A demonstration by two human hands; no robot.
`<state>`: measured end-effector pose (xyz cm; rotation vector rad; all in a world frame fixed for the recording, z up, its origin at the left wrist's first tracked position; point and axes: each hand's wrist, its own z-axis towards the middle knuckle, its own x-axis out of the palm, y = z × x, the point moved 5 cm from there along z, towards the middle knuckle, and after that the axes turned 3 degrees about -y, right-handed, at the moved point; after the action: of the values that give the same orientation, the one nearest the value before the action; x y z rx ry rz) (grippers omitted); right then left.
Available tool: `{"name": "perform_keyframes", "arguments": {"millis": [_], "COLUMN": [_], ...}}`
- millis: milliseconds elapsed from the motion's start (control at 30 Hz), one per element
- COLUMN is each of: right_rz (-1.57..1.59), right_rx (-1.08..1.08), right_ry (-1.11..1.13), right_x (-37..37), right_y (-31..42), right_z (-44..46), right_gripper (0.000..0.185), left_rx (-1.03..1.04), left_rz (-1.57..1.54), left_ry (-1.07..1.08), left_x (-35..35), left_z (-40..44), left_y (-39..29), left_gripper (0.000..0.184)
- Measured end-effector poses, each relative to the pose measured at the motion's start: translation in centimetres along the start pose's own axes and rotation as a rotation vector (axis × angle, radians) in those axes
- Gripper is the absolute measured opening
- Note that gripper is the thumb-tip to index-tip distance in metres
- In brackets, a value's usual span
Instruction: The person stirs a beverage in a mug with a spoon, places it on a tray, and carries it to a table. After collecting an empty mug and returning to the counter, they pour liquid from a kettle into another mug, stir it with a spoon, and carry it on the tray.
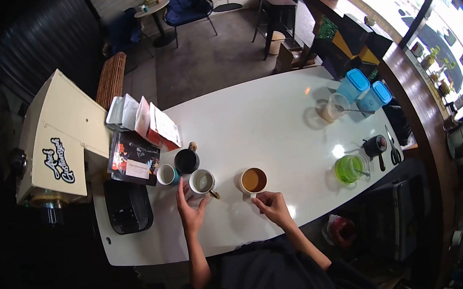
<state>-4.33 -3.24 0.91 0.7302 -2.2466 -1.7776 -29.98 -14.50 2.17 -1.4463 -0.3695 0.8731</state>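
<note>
A white cup of brown drink (254, 181) stands on the white table, and my right hand (272, 206) pinches its handle. My left hand (191, 208) has its fingers apart, close to a white cup with a teal outside (167, 174) and a pale cup with a brown handle (202, 182). Whether its fingertips touch either cup I cannot tell. Just behind these two is a dark cup (187, 161). The pale cup seems to hold a little clear liquid.
At the left stand a cream grinder (53, 145), a black tray (129, 205) and several coffee bags (143, 122). On the right are a green drink cup (348, 169), a clear cup (335, 108), blue-lidded containers (355, 83), a dark round pot (375, 145) and scissors (394, 154).
</note>
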Motion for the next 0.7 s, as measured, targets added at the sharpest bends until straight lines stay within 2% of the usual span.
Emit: {"name": "perform_keyframes", "arguments": {"millis": [33, 133, 167, 233, 267, 333, 367, 433, 467, 533, 567, 600, 667, 700], "right_rz": [-0.016, -0.013, 0.005, -0.002, -0.013, -0.012, -0.013, 0.006, 0.021, 0.045, 0.066, 0.074, 0.076, 0.08], "right_rx": [-0.013, -0.051, -0.044, -0.047, -0.055, -0.059, -0.064, -0.066, -0.071, -0.052, -0.039, -0.033, 0.0, 0.01], "right_ry": [0.011, 0.011, 0.001, -0.02, -0.022, -0.049, -0.061, -0.087, -0.094, -0.145, -0.164, -0.195, -0.264, -0.297], "right_x": [0.2, 0.8, 1.0, 1.1, 1.1, 1.0, 0.9, 0.6, 0.3, -0.5, -0.8, -1.1, -2.2, -2.7], "right_y": [0.2, 0.1, 0.0, 0.2, 0.3, 0.1, 0.0, -0.2, -0.3, -0.8, -1.0, -1.5, -2.7, -3.1], "right_z": [-0.1, 0.0, 0.0, -0.1, -0.2, -0.6, -0.8, -1.4, -1.8, -2.6, -3.1, -3.6, -4.7, -5.5], "right_gripper": [0.029, 0.03, 0.03, 0.029, 0.029, 0.027, 0.026, 0.025, 0.024, 0.023, 0.022, 0.022, 0.021, 0.021], "left_rx": [0.038, 0.039, 0.042, 0.052, 0.102, -0.055, -0.049, 0.167, 0.177, 0.084, 0.165, 0.175, 0.048, 0.196], "left_rz": [0.068, 0.026, 0.022, -0.213, -0.21, -0.236, -0.24, -0.007, -0.015, -0.018, 0.075, 0.071, 0.007, 0.088], "left_ry": [-0.047, -0.233, -0.214, -0.005, 0.127, 0.415, 0.434, 0.693, 0.719, 0.599, 0.595, 0.626, 0.552, 0.525], "left_x": [-0.7, -1.9, -1.7, -0.3, 0.7, 3.8, 4.8, 7.5, 8.5, 9.3, 9.9, 10.3, 10.7, 10.8], "left_z": [-0.6, -2.2, -2.6, -3.5, -3.8, -4.4, -4.4, -5.3, -5.8, -6.3, -6.3, -6.4, -6.0, -5.5], "left_y": [-0.5, -3.4, -4.3, -5.8, -6.3, -7.6, -7.9, -8.6, -8.6, -7.6, -6.6, -6.1, -5.1, -5.4], "left_gripper": [0.09, 0.056, 0.056, 0.041, 0.037, 0.042, 0.042, 0.058, 0.058, 0.077, 0.089, 0.089, 0.093, 0.097]}}
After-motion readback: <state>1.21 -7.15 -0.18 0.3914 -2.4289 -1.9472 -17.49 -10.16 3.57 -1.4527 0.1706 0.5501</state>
